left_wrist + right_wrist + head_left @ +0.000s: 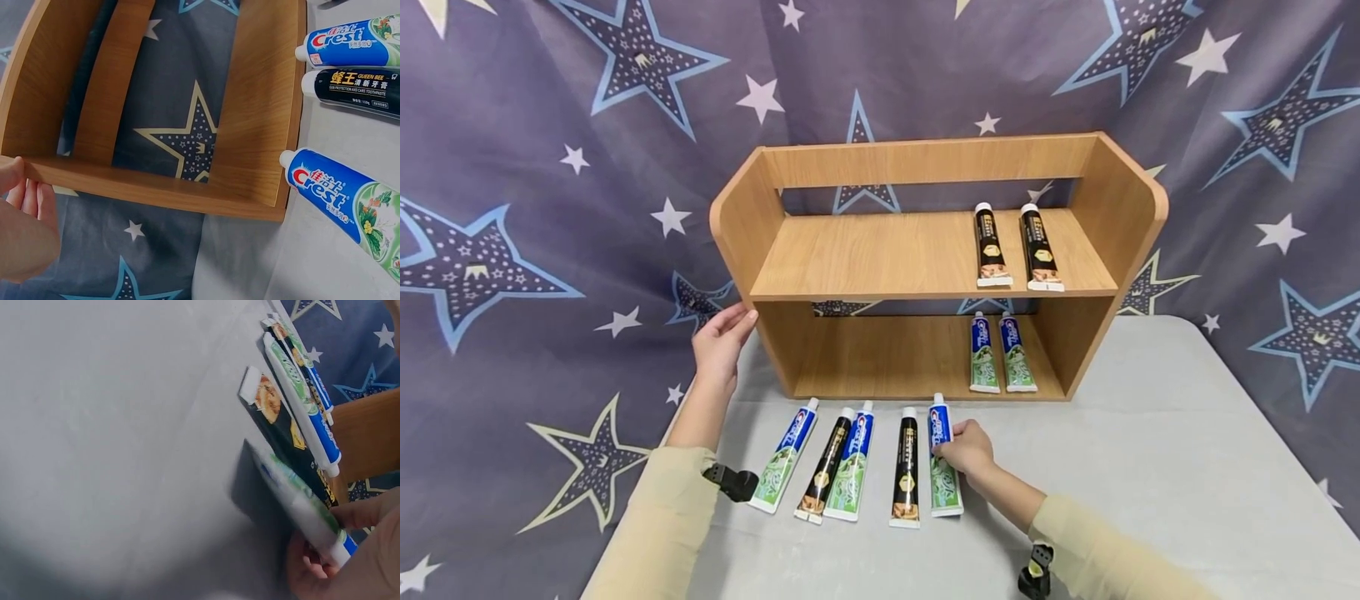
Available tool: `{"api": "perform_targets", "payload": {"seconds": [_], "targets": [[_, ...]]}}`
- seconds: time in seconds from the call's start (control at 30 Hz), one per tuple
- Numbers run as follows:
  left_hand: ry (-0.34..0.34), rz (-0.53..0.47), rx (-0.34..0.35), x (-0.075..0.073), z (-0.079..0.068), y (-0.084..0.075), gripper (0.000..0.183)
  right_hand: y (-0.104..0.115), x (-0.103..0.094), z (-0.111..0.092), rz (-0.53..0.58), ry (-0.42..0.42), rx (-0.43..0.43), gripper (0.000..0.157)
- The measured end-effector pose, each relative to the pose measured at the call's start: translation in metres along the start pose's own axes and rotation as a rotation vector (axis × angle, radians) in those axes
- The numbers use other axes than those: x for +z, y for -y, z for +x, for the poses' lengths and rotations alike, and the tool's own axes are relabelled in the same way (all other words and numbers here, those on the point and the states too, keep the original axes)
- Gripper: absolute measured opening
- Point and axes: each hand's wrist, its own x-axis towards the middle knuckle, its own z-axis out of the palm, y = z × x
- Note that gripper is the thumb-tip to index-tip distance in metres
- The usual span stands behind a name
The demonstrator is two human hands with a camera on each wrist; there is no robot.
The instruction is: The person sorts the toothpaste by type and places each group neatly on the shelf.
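My right hand (968, 450) grips a green, white and blue Crest toothpaste tube (946, 487) at the right end of a row in front of the shelf. In the right wrist view, thumb and fingers hold that tube by its edges, tilted up off the table. My left hand (722, 343) pinches the left side panel of the wooden shelf (778, 342). Left of the held tube lie a black toothpaste tube (906, 471), a Crest tube (850, 467), another black tube (825, 467) and a Crest tube (784, 457).
Two black tubes (991, 246) stand side by side on the upper board, towards the right. Below them, two Crest tubes (983, 354) are on the lower board. The shelf stands on a grey-covered table (1187, 450) before a star-patterned curtain (910, 75).
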Motion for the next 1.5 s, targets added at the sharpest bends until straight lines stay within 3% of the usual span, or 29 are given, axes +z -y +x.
{"api": "perform_targets", "payload": {"seconds": [0.23, 0.4, 0.57, 0.77, 1.27, 1.5], "targets": [[-0.014, -0.037, -0.034, 0.008, 0.003, -0.003, 0.037, 0.001, -0.005, 0.007, 0.135, 0.018, 0.051, 0.039], [0.003, -0.062, -0.015, 0.013, 0.008, -0.01, 0.036, 0.011, -0.013, 0.017, 0.194, 0.008, 0.067, 0.04], [-0.011, -0.116, 0.007, 0.005, 0.01, -0.02, 0.022, 0.028, -0.014, 0.027, 0.242, 0.034, 0.035, 0.045], [-0.023, -0.12, 0.004, -0.003, 0.01, -0.02, 0.02, 0.04, -0.011, 0.037, 0.257, 0.014, -0.045, 0.047], [-0.031, -0.079, -0.012, 0.002, 0.005, -0.011, 0.033, 0.052, -0.024, 0.078, 0.275, -0.002, 0.045, 0.056], [-0.004, -0.088, -0.019, 0.003, 0.001, -0.002, 0.031, 0.049, -0.032, 0.094, 0.217, -0.059, 0.0, 0.06]]}}
